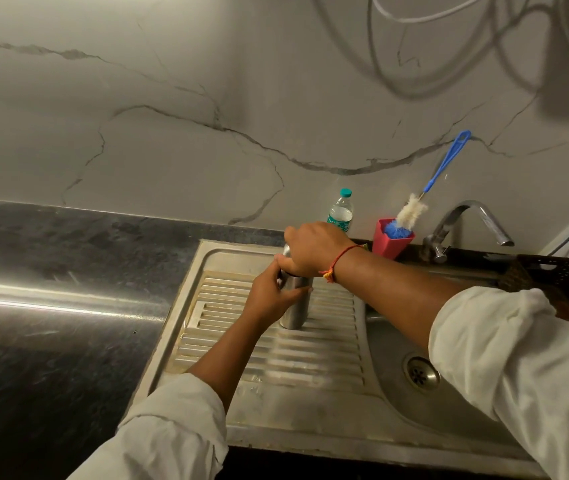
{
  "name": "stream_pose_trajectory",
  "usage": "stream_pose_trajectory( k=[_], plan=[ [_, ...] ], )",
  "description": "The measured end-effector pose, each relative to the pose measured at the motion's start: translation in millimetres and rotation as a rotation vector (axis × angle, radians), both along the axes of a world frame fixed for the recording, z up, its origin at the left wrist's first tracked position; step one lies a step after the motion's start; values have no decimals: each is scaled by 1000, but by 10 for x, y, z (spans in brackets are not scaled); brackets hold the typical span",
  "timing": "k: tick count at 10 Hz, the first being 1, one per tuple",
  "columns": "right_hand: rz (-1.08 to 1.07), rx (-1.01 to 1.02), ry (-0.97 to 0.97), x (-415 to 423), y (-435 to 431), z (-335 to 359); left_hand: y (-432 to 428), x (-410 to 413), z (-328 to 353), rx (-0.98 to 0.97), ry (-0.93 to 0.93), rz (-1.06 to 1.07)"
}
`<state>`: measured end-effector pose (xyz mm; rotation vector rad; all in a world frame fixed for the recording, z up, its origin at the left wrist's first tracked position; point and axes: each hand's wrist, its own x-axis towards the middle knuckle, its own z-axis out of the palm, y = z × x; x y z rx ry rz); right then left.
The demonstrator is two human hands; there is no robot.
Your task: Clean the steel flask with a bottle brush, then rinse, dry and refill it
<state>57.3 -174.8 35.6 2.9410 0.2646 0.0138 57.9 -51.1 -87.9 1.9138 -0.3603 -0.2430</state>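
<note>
While both hands grip it, left (269, 296) low, right (314, 249) on top, the steel flask (295, 306) stands upright.

Steel flask (295, 306) upright on drainboard (276, 355), bottle brush (411, 212) leaning in red cup (388, 243)

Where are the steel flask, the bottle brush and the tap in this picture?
steel flask (295, 311): head view, lower body near its base.
bottle brush (444, 164): head view, middle of its blue handle.
tap (470, 204): head view, top of the curved spout.
</note>
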Motion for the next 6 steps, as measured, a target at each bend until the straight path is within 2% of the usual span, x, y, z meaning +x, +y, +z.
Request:
stream_pose_trajectory(
  k=[2,4,6],
  plan=[
    [-273,209,-77,-82,104,-65,-23,3,45,39,29,5],
    [-449,394,-39,-135,126,-94,-31,4,131,121,50,-20],
    [-465,520,-110,-381,-22,-213,-12,-113,227,105,20,-21]
  ],
)
